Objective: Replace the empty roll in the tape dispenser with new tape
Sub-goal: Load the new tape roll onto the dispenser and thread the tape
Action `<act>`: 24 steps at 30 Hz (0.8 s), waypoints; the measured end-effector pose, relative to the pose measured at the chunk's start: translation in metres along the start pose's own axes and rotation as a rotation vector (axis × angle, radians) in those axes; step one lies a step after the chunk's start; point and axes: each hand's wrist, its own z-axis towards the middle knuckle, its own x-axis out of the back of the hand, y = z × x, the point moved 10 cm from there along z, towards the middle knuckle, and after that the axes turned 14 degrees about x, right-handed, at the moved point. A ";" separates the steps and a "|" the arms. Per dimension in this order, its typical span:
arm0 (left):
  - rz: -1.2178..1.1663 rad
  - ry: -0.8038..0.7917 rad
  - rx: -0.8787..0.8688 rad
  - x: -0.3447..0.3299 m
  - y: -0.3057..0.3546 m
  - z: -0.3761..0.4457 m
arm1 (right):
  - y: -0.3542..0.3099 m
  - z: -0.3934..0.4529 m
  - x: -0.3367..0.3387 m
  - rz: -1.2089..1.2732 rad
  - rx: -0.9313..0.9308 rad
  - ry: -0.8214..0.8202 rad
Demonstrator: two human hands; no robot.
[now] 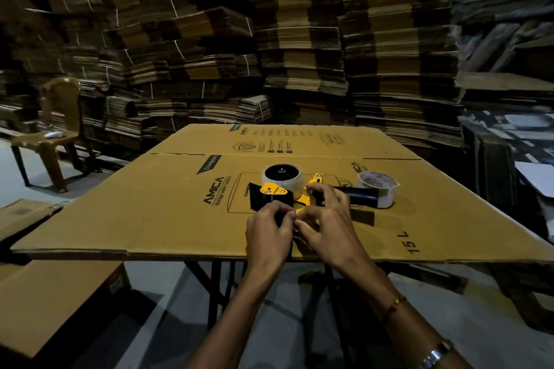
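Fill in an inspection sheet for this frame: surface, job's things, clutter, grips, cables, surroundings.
Surface: flattened printed carton laid over a folding table.
Job's things: yellow and black tape dispenser lying flat, a roll on its hub; second roll to its right, behind the black handle.
Clutter: nothing seen on the carton.
Grips: left hand and right hand both pinching at the dispenser's near end; what they hold is hidden.
Cables: nothing seen.
Surroundings: stacked flat cardboard on all sides; brown plastic chair at left.

Bare forearms; thread bracelet (395, 303), metal bangle (436, 354)
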 end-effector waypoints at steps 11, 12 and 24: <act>-0.017 0.012 -0.012 0.004 -0.002 0.000 | 0.025 0.020 0.037 -0.270 0.052 -0.137; -0.014 0.019 -0.028 0.003 -0.002 0.000 | 0.033 0.022 0.030 -0.305 0.021 -0.253; 0.051 0.051 -0.213 0.003 0.010 -0.009 | 0.060 0.040 -0.006 -0.465 -0.055 -0.381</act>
